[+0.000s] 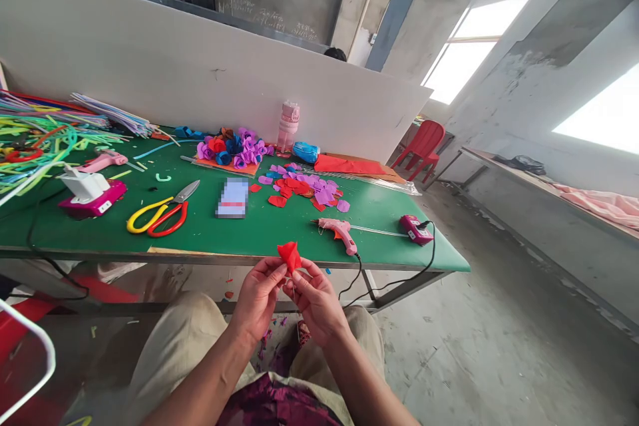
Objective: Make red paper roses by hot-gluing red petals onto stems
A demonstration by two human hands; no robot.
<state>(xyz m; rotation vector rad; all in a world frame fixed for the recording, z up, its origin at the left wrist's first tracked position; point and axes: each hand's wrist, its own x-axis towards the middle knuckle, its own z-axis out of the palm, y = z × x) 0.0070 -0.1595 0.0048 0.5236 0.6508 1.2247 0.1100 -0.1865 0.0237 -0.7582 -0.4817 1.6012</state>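
Note:
Between my fingertips, just off the table's front edge, is a small red paper flower (289,255) with folded petals. My left hand (260,294) pinches it from the left side. From the right, my right hand (316,298) pinches its base, where a thin strand hangs down; I cannot tell which hand bears it. A pink glue gun (338,231) lies on the table to the right of my hands. Loose red and purple petals (312,186) are scattered behind it. Farther left rest scissors (162,210) with yellow and red handles, blades apart.
The green table (239,239) holds a phone (232,198), finished flowers (239,146), a pink bottle (288,126) and bundles of pipe cleaners (44,133). A magenta power socket (416,229) sits at right, its cable hanging off the edge. A white partition (200,73) stands behind.

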